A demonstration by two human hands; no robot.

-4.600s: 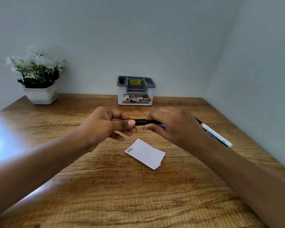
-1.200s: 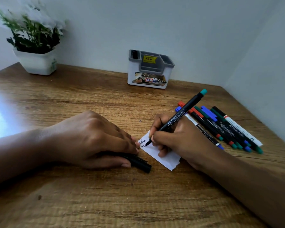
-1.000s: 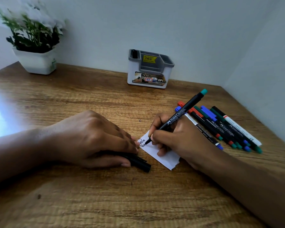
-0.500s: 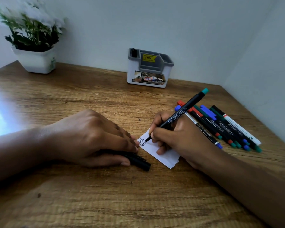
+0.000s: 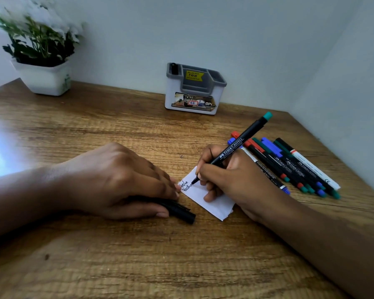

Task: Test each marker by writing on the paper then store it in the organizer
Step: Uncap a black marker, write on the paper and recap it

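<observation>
My right hand (image 5: pixel 233 182) grips a black marker with a green end (image 5: pixel 238 146), its tip touching a small white paper (image 5: pixel 217 205) that bears two lines of handwriting. My left hand (image 5: pixel 117 180) lies on the table to the left, fingertips pressing the paper's left edge. Under its palm it holds the black marker cap (image 5: pixel 180 210), which pokes out beside the thumb. The grey and white organizer (image 5: pixel 194 89) stands at the back wall with one dark marker (image 5: pixel 173 68) in its left slot.
Several capped markers (image 5: pixel 289 167) with red, blue and green ends lie in a row on the wooden table to the right of my right hand, close to the side wall. A white pot with a flowering plant (image 5: pixel 44 79) stands at the back left.
The marker tip has moved slightly to the right along the paper, adding letters to the second line. My left hand has stayed in place on the cap and paper.
</observation>
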